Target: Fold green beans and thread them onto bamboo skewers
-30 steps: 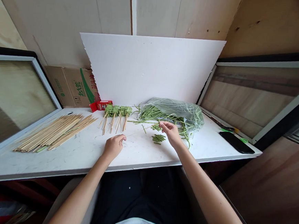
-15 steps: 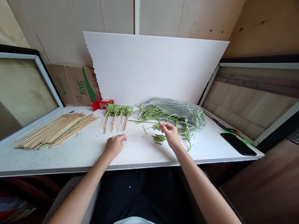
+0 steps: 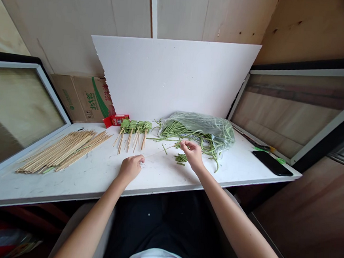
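Observation:
My left hand (image 3: 131,167) rests on the white table (image 3: 97,174), fingers pinched on the near end of a thin bamboo skewer (image 3: 158,151) that runs up and right. My right hand (image 3: 190,152) is closed at the skewer's far end, pinching a short green bean piece (image 3: 178,145) onto it. A small heap of cut bean pieces (image 3: 180,158) lies just under my right hand. Behind it a clear plastic bag of long green beans (image 3: 198,129) lies open toward me.
Several finished bean skewers (image 3: 133,130) lie at the back centre. A pile of bare bamboo skewers (image 3: 66,150) spreads at the left. A red packet (image 3: 115,120) and cardboard box (image 3: 82,98) sit behind. A black phone (image 3: 272,163) lies at the right edge.
My right hand has shifted slightly left and nearer along the skewer with a bean piece. My left hand has stayed in place on the skewer's end.

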Motion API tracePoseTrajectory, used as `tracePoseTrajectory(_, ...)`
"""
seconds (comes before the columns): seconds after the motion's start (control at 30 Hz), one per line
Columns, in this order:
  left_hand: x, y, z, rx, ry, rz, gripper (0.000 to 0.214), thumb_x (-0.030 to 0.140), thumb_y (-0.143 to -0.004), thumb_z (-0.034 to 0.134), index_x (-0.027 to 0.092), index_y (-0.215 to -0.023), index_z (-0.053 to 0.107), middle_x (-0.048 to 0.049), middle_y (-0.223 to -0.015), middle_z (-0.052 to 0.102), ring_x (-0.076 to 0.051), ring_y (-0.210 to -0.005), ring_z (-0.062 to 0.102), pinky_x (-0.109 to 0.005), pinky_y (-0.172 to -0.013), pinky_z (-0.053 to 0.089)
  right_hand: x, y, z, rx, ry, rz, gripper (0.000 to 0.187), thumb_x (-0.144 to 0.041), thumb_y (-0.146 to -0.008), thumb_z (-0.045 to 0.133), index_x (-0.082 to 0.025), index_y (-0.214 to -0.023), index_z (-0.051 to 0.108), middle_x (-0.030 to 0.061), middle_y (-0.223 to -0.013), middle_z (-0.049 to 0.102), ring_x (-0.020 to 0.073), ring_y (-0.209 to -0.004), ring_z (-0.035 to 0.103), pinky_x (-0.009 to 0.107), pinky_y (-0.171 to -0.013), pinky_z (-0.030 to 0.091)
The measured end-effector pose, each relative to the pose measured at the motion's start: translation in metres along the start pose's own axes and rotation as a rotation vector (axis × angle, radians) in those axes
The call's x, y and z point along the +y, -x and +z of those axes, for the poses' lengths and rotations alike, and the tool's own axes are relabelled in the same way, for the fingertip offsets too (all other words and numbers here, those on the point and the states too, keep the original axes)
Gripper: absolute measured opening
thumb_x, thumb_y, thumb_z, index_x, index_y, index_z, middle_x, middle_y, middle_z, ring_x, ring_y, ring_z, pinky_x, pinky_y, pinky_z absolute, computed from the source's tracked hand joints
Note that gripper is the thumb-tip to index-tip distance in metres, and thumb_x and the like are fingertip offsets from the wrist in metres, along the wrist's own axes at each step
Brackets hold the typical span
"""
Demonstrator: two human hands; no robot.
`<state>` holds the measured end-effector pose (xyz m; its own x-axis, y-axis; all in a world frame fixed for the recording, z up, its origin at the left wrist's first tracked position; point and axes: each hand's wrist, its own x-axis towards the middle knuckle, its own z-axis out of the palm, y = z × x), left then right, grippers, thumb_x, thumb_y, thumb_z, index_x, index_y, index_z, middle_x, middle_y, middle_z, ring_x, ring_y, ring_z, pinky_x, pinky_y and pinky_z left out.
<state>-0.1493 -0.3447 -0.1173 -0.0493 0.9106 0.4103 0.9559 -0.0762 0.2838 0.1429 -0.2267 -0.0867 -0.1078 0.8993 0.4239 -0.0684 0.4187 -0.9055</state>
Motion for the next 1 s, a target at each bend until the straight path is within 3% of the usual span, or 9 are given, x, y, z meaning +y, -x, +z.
tracePoseTrajectory(0.43,0.002,0.0,0.001,-0.006,0.013,0.045,0.032,0.006,-0.085,0.05,0.025,-0.09,0.075,-0.0035,-0.092,0.082,-0.023,-0.082,0.074,-0.029,-0.072,0.047,0.0,0.02,0.022,-0.062,-0.06,0.114,0.047,-0.065,-0.084,0.075,-0.019,-0.079,0.071,0.0043,-0.08,0.068,0.0182,-0.074,0.058,0.03,-0.068,0.047)
tracePoseTrajectory(0.63,0.004,0.0,0.001,-0.035,0.035,0.091,0.032,0.007,-0.087,0.049,0.025,-0.093,0.075,-0.0029,-0.092,0.082,-0.023,-0.086,0.074,-0.029,-0.076,0.05,0.003,0.028,0.029,-0.148,-0.017,0.079,0.043,-0.062,-0.084,0.076,-0.019,-0.08,0.072,0.0062,-0.088,0.073,0.0218,-0.086,0.065,0.034,-0.085,0.05)
tracePoseTrajectory(0.77,0.005,0.0,0.001,-0.046,0.048,0.101,0.033,0.006,-0.087,0.049,0.025,-0.093,0.075,-0.0032,-0.092,0.082,-0.023,-0.086,0.075,-0.03,-0.077,0.051,0.003,0.031,0.032,-0.172,-0.002,0.102,0.042,-0.061,-0.082,0.077,-0.019,-0.08,0.072,0.0053,-0.084,0.073,0.021,-0.081,0.065,0.033,-0.082,0.05)
tracePoseTrajectory(1.0,0.007,0.001,0.0,-0.04,0.069,0.086,0.029,0.009,-0.092,0.05,0.025,-0.096,0.074,-0.0034,-0.092,0.081,-0.022,-0.083,0.074,-0.029,-0.075,0.05,-0.008,0.019,0.018,-0.2,0.088,0.076,0.045,-0.063,-0.086,0.074,-0.019,-0.083,0.076,0.0078,-0.092,0.077,0.0238,-0.091,0.069,0.032,-0.081,0.051)
